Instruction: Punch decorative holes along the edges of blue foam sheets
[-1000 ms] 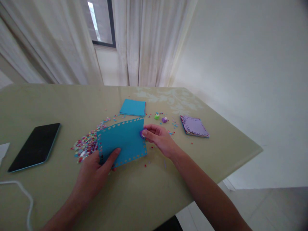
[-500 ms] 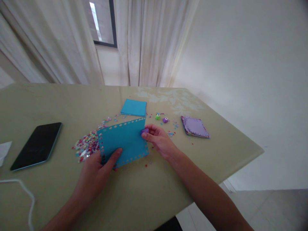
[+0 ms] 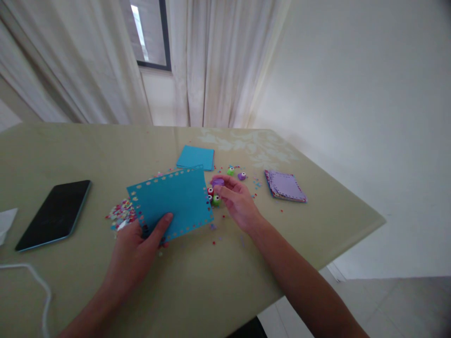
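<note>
My left hand point(image 3: 136, 244) grips a blue sheet of card point(image 3: 176, 202) by its lower left corner, thumb on top. Small cut-out shapes run along the card's edges. Just off its right edge, my right hand point(image 3: 237, 199) pinches a small purple craft punch point(image 3: 218, 182) between thumb and fingers. The punch appears apart from the card. Below it, small red and green punches with round eyes point(image 3: 216, 201) sit on the table, partly hidden by the card. A green punch point(image 3: 230, 171) and another purple punch point(image 3: 242, 176) stand farther back.
Colourful paper confetti point(image 3: 121, 213) is heaped left of the card. A stack of blue card point(image 3: 196, 157) lies behind, and a stack of punched lilac card point(image 3: 286, 186) lies right. At left are a black tablet point(image 3: 54, 213), a white cable point(image 3: 44, 286) and white paper point(image 3: 6, 223).
The card has moved left, away from the purple punch, which was at its right edge before. My right hand has risen slightly with the punch. The red and green punches behind the card have come into view.
</note>
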The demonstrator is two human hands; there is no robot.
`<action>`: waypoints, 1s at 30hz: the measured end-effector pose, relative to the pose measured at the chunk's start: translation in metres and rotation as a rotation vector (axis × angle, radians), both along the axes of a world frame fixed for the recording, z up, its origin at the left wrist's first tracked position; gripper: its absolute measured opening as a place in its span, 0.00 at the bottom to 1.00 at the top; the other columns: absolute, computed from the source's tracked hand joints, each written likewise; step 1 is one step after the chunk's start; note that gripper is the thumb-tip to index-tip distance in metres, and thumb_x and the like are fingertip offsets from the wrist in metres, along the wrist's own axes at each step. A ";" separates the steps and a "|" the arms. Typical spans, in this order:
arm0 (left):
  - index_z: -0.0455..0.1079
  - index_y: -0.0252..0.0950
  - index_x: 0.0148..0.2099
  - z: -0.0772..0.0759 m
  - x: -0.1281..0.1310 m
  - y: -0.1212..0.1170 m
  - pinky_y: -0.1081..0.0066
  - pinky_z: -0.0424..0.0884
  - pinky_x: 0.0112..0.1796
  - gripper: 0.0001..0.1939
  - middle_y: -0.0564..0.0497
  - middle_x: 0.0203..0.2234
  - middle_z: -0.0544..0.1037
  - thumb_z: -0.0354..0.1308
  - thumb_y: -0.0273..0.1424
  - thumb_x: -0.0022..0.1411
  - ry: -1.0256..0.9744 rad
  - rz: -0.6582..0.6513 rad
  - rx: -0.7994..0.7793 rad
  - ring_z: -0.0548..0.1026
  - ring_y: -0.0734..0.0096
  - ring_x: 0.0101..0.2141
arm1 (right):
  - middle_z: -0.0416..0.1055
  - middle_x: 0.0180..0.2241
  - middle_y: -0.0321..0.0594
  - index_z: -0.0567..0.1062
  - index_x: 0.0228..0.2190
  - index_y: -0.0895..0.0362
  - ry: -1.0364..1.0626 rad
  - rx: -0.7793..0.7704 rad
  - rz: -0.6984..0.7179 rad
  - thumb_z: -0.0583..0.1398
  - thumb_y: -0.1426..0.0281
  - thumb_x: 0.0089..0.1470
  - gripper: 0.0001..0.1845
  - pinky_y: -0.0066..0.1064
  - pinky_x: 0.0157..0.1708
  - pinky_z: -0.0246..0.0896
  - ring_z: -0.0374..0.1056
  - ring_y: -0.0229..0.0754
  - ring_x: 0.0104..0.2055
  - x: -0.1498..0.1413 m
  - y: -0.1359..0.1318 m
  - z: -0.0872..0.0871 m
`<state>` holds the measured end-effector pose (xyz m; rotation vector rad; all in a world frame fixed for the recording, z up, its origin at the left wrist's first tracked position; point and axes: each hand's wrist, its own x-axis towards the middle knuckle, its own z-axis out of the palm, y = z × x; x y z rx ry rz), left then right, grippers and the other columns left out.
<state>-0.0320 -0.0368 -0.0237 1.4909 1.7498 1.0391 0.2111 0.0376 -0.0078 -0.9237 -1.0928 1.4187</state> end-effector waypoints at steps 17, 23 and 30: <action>0.75 0.41 0.28 -0.001 -0.002 0.000 0.69 0.71 0.24 0.24 0.53 0.21 0.81 0.62 0.57 0.59 -0.066 0.034 -0.017 0.77 0.64 0.22 | 0.77 0.32 0.36 0.79 0.38 0.55 -1.048 0.410 0.349 0.69 0.75 0.52 0.10 0.30 0.33 0.61 0.70 0.40 0.31 0.048 -0.007 0.020; 0.73 0.42 0.25 0.005 -0.001 0.000 0.69 0.70 0.23 0.24 0.54 0.18 0.79 0.61 0.56 0.59 -0.039 0.043 -0.003 0.75 0.65 0.20 | 0.80 0.37 0.42 0.80 0.41 0.55 -1.017 0.473 -0.007 0.61 0.67 0.65 0.08 0.35 0.40 0.66 0.73 0.43 0.36 0.065 0.019 0.010; 0.72 0.42 0.24 0.003 -0.003 0.001 0.68 0.70 0.23 0.26 0.53 0.18 0.79 0.61 0.59 0.58 -0.012 0.048 -0.018 0.76 0.63 0.20 | 0.76 0.54 0.51 0.78 0.50 0.58 -1.355 0.388 -0.168 0.60 0.78 0.59 0.18 0.44 0.60 0.62 0.70 0.50 0.57 0.093 0.057 -0.021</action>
